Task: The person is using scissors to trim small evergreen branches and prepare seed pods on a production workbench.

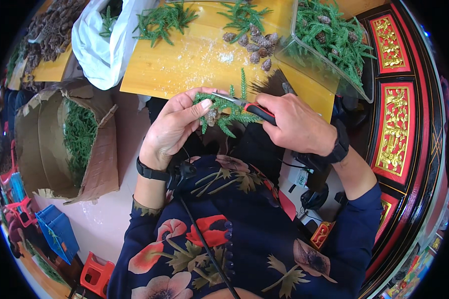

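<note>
Between my two hands is a green artificial pine sprig [228,119] with a brown pine cone [212,117] set among its needles. My left hand [177,119] is closed on the sprig, thumb pressed near the cone. My right hand [297,119] wraps round the red and black handles of a pair of pliers [259,110]. Their metal jaws point left and lie at the sprig just above the cone, by my left thumb. Whether the jaws grip anything is too small to tell. Beyond my hands lie several loose pine cones [257,45] on the yellow table [159,70].
White flakes and a dark brush [277,84] lie on the table. A clear plastic bin [329,70] of sprigs and cones stands at the right, a white bag [97,55] at the left. A cardboard box [40,139] of greenery, blue crate [57,231] and red stool [96,274] are left.
</note>
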A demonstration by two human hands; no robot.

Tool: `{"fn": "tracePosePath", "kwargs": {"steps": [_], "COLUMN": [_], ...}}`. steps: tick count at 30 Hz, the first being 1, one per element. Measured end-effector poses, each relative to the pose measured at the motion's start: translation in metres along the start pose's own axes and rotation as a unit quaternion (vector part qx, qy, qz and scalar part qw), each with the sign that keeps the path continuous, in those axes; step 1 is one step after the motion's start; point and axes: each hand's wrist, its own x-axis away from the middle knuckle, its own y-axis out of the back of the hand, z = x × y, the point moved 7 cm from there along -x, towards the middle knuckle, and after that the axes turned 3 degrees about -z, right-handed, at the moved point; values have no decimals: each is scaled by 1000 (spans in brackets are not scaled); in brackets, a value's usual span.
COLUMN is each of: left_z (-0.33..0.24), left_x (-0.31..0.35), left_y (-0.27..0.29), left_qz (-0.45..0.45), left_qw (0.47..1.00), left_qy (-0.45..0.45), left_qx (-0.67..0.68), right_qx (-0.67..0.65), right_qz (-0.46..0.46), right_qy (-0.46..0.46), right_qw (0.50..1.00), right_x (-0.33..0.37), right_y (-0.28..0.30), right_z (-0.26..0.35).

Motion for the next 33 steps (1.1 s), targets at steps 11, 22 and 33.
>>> {"fn": "tracePosePath", "kwargs": {"steps": [11,22,33], "left_z": [-2,-2,2], "left_x": [0,2,1], "left_y": [-6,-10,-9], "left_qz": [38,30,51], "left_qw": [999,999,999], "left_qy": [2,5,3], "left_qx": [20,-23,17], "right_qx": [-40,-66,6], "right_qz": [-17,-12,-24], "right_qy": [45,19,20], "right_qw": [998,998,999], "right_x": [4,3,7], "right_y": [2,-6,0], "right_z": [-3,-9,-7]}}
